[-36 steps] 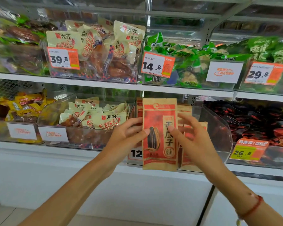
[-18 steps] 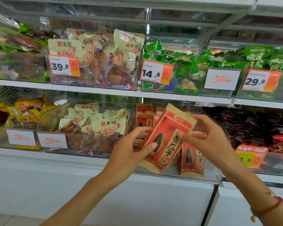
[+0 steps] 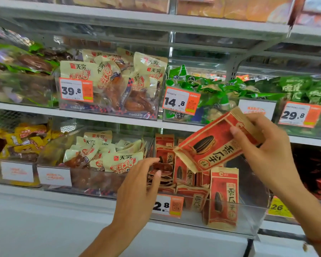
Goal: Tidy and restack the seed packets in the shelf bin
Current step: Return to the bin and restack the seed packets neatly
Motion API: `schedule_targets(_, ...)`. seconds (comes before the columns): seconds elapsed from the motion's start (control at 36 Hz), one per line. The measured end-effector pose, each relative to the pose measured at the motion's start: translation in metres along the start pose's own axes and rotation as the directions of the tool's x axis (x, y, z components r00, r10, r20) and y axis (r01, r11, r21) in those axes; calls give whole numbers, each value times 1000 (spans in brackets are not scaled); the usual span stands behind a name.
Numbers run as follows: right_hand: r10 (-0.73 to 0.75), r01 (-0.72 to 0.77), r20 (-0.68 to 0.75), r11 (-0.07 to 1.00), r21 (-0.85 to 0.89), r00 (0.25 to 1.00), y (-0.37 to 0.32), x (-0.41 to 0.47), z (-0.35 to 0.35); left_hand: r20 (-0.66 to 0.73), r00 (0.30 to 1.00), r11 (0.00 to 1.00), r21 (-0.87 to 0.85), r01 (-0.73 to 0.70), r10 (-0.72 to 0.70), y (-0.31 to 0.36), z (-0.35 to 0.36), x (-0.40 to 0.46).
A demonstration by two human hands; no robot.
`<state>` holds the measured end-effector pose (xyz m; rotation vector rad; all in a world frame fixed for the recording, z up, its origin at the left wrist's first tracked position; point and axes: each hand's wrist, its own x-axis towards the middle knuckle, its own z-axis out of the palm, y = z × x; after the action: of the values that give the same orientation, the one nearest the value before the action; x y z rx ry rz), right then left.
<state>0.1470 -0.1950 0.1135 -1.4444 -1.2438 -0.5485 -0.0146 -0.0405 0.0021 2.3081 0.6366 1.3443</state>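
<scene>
Shop shelving here, white metal shelves (image 3: 119, 118) stacked with clear plastic bins of snacks. The one that matters is the clear bin (image 3: 248, 217) on the lower shelf, right of centre, holding red-and-kraft sunflower seed packets (image 3: 183, 173) in a bit of a jumble: some lie flat in a pile on the left side, a few stand further back, and one upright packet (image 3: 223, 197) stands near the front wall.

The right hand (image 3: 267, 151) has one seed packet (image 3: 211, 145) lifted above the bin, tilted so its top points up to the right, thumb on the printed face and fingers curled round its upper end. The left hand (image 3: 139, 188) reaches in at the bin's left side, fingers loosely bent, tips touching the flat pile; can't tell if it's actually pinching anything.

An orange price tag (image 3: 168, 205) is on the bin's front. Next door left sits a bin of cream-coloured packs (image 3: 119, 158), and above are more of those behind a 39.8 tag (image 3: 76, 90), plus green packets (image 3: 211, 89).
</scene>
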Motion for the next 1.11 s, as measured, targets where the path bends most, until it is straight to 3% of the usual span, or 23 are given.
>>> schedule_targets(0.06, -26, 23, -30, 997, -75, 999, 10, 7, -3, 125, 991, 993, 103, -60, 47, -10, 6, 0)
schedule_targets(0.14, -72, 83, 63, 978, -193, 995, 26, 20, 0, 255, 963, 965, 215, -148, 91, -22, 14, -2)
schedule_targets(0.25, -148, 216, 241, 933, -289, 959, 36, 38, 20, 273, 953, 950, 241, -197, 129, -29, 20, -3)
schedule_targets(0.39, -151, 396, 603, 869, -296, 783, 52, 57, 50, 267, 950, 930, 281, -236, 161, -32, 24, -2)
schedule_targets(0.5, -41, 385, 729, 868, -312, 684, 63, 56, 76, 309, 940, 931, 279, -235, 145, -30, 20, 0)
schedule_targets(0.72, 160, 368, 817, 833, -412, 553, 76, 21, 82, 294, 946, 930, 292, -225, 137, -31, 22, -1)
schedule_targets(0.86, 75, 427, 723, 763, -485, 686, 73, -7, 63, 269, 951, 911, 337, -239, 150, -34, 22, -1)
schedule_targets(1.06, 108, 471, 810, 766, -437, 576, 64, -20, 60, 269, 954, 924, 317, -216, 131, -32, 22, 0)
schedule_targets(1.11, 129, 442, 799, 776, -450, 587, 62, -10, 61, 278, 953, 926, 316, -207, 118, -32, 23, 0)
